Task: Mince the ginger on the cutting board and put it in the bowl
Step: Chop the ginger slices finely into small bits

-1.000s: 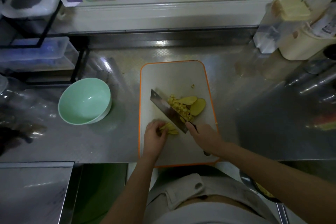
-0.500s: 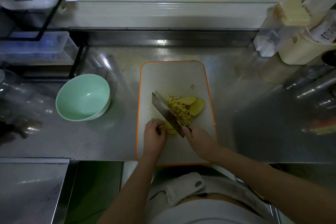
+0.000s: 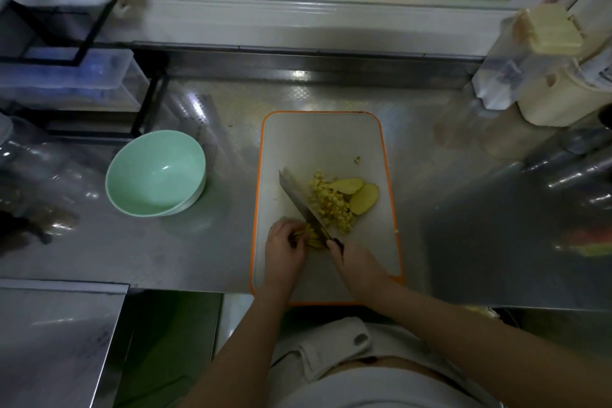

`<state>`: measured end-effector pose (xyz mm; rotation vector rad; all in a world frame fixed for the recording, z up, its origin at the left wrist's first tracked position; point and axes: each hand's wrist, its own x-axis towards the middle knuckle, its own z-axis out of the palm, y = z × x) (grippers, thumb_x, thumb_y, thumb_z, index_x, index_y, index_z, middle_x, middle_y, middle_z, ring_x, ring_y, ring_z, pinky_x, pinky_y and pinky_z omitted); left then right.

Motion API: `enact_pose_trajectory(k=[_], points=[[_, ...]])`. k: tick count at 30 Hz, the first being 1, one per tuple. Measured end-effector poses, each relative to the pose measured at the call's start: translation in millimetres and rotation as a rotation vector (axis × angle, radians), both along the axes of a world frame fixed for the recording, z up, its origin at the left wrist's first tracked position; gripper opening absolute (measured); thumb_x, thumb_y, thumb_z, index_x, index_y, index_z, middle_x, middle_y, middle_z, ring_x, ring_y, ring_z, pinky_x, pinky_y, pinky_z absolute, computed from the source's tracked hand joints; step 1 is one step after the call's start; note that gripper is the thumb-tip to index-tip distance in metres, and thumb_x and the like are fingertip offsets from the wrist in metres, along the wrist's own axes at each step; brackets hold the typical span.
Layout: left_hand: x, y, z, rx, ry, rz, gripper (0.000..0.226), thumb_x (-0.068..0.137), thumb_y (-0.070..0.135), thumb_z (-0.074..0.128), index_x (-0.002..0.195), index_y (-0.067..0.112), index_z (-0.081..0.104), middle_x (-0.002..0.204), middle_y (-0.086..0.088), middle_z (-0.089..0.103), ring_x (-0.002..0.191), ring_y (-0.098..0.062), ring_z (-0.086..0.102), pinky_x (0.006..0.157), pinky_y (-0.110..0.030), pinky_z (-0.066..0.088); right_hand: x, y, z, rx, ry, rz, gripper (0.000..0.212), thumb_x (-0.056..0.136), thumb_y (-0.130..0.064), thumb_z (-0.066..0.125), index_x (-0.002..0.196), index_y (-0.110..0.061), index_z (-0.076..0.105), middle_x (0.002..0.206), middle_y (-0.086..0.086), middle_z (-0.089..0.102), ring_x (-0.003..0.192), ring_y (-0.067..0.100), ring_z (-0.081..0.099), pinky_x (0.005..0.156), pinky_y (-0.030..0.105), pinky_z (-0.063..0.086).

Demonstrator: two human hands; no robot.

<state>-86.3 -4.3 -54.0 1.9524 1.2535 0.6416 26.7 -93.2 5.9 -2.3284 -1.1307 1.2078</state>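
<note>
A white cutting board (image 3: 318,142) with an orange rim lies on the steel counter. On it sits a pile of minced ginger (image 3: 331,202) with two ginger slices (image 3: 362,195) to its right. My left hand (image 3: 284,242) holds down a bunch of ginger strips (image 3: 313,237) with curled fingers. My right hand (image 3: 354,263) grips the handle of a cleaver (image 3: 299,199), whose blade runs diagonally between the strips and the minced pile. An empty mint-green bowl (image 3: 155,172) stands left of the board.
A black wire rack with clear plastic boxes (image 3: 69,76) fills the back left. Cream and clear containers (image 3: 546,76) stand at the back right. Metal utensils (image 3: 583,169) lie on the right. The counter's front edge runs just below my hands.
The cleaver blade has shifted slightly left toward my left hand along the ginger strips, and the visible length of strips has shrunk. The camera view drifted a little.
</note>
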Motion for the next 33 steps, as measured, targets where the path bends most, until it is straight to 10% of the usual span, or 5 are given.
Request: enact_pose_trajectory(k=[8, 16, 20, 33], points=[[-2.5, 0.4, 3.6, 0.013, 0.018, -0.028, 0.013, 0.078, 0.002, 0.066, 0.089, 0.008, 0.068, 0.091, -0.006, 0.064, 0.089, -0.018, 0.055, 0.079, -0.018, 0.039, 18.8, 3.5, 2.3, 0.087, -0.08, 0.04, 0.04, 0.1, -0.037, 0.034, 0.074, -0.012, 0.052, 0.064, 0.002, 0.049, 0.062, 0.022, 0.053, 0.059, 0.03, 0.032], [-1.8, 0.5, 10.1, 0.014, 0.038, -0.069, 0.009, 0.079, 0.003, 0.064, 0.086, 0.009, 0.065, 0.087, -0.006, 0.061, 0.084, -0.016, 0.049, 0.069, -0.016, 0.03, 21.3, 7.1, 14.8, 0.167, -0.062, 0.013, 0.04, 0.102, -0.033, 0.031, 0.091, -0.004, 0.057, 0.082, 0.02, 0.059, 0.076, 0.035, 0.057, 0.066, 0.038, 0.038], [-3.5, 0.3, 14.0, -0.025, 0.023, -0.095, 0.01, 0.084, 0.005, 0.059, 0.09, 0.011, 0.065, 0.09, -0.002, 0.06, 0.085, -0.011, 0.048, 0.072, -0.012, 0.031, 13.6, 5.7, 13.4, 0.208, -0.05, -0.077, 0.043, 0.1, -0.035, 0.033, 0.06, -0.023, 0.038, 0.056, -0.005, 0.04, 0.05, 0.006, 0.038, 0.056, 0.025, 0.027], [-7.7, 1.0, 14.3, -0.011, 0.039, -0.092, 0.01, 0.082, 0.001, 0.062, 0.089, 0.007, 0.066, 0.09, -0.005, 0.061, 0.084, -0.01, 0.047, 0.072, -0.001, 0.031, 1.2, -11.3, 23.2, 0.137, -0.031, 0.008, 0.05, 0.101, -0.034, 0.028, 0.079, -0.001, 0.058, 0.054, -0.002, 0.042, 0.048, 0.012, 0.041, 0.046, 0.027, 0.026]])
